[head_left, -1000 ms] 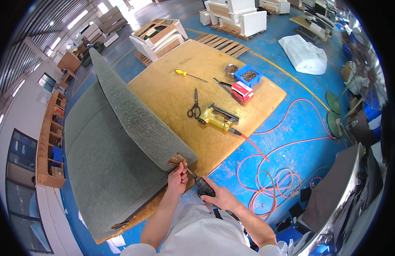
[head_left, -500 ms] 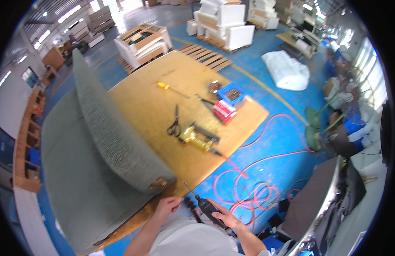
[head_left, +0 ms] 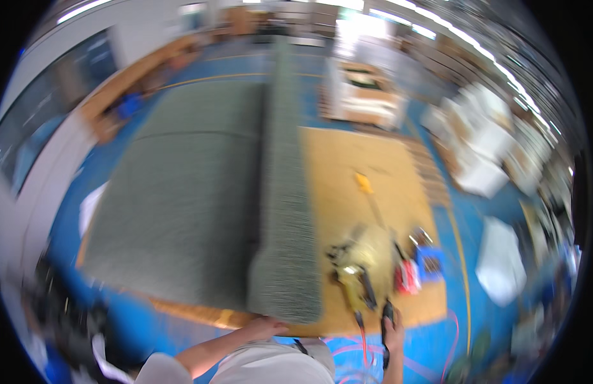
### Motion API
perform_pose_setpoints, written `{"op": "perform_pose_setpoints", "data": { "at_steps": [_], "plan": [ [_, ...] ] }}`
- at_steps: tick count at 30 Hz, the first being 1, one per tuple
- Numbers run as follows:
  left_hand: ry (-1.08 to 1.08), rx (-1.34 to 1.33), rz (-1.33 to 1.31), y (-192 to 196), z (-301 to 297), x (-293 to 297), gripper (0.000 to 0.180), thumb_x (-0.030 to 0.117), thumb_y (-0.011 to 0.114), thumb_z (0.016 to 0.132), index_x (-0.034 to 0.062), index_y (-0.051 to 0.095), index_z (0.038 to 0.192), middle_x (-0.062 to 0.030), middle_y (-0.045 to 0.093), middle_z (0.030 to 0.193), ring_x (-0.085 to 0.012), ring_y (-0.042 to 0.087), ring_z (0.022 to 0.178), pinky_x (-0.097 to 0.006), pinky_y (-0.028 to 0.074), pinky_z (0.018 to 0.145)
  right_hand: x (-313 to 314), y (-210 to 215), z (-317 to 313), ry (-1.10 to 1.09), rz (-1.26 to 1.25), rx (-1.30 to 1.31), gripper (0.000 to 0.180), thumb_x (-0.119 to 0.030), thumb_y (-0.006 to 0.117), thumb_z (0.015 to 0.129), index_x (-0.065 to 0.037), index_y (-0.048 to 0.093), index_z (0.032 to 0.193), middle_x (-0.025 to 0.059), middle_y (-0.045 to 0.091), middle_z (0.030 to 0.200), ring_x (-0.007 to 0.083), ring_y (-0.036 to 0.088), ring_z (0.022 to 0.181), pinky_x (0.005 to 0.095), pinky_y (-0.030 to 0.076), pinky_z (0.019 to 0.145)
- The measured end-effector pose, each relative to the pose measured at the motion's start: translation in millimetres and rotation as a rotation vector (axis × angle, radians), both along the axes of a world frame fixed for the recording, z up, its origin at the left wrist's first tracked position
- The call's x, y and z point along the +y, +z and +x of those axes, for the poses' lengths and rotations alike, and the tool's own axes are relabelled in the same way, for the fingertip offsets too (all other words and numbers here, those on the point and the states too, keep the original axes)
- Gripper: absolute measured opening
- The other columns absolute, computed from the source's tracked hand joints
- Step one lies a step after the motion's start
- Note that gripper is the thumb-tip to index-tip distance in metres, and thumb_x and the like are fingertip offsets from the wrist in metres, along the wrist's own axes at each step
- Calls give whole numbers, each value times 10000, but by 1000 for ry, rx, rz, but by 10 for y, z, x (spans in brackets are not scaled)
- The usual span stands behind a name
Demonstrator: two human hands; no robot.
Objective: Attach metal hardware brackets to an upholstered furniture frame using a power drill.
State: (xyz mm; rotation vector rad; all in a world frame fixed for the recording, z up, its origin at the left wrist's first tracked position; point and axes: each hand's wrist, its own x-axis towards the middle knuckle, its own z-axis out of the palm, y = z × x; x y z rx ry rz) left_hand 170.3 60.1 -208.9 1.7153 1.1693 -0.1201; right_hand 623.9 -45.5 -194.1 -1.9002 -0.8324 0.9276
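Observation:
My right hand (head_left: 395, 334) is closed round a black electric screwdriver (head_left: 387, 320) by the table's near edge. Close to the near end of the grey-green upholstered sofa piece (head_left: 287, 256) is my left hand (head_left: 264, 328), its fingers curled; whether it touches the fabric or holds something small is blurred. The piece has a broad flat panel (head_left: 181, 198) on the left and a raised padded side on the right. Right of it on the wooden table (head_left: 347, 150) lie a yellow air stapler (head_left: 352, 288), dark scissors (head_left: 338, 253) and a yellow-handled screwdriver (head_left: 363, 184).
A blue bin of small fasteners (head_left: 431, 262), a red box (head_left: 407, 276) and a small round container (head_left: 421, 237) are at the table's right. A red air hose (head_left: 365, 342) trails off the near edge. White furniture frames (head_left: 367, 96) stand beyond.
My view has swung left, so the sofa piece now fills the middle. The electric screwdriver, still in my right hand, has come nearer the stapler. My left hand stays near the piece's end.

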Motion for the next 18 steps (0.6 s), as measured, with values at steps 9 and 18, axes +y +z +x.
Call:
{"op": "perform_pose_setpoints", "data": {
  "at_steps": [9, 18],
  "plan": [
    [558, -31, 173, 430, -207, -869, 394, 466, 613, 944, 210, 703, 1231, -132, 727, 1116, -336, 681, 1055, -450, 528, 935, 1541, 480, 72, 667, -396, -670, 668, -194, 670, 943, -25, 384, 1522, 221, 577, 1404, 340, 581, 1256, 370, 455, 1046],
    [1040, 45, 173, 49, -1022, -1803, 417, 444, 684, 905, 115, 732, 1157, -135, 752, 1013, -304, 718, 957, -402, 559, 869, 2326, 1410, -1718, 305, 480, 885, 686, -199, 660, 927, -17, 384, 1527, 172, 502, 1494, 302, 531, 1327, 402, 394, 1119]
  ]
}}
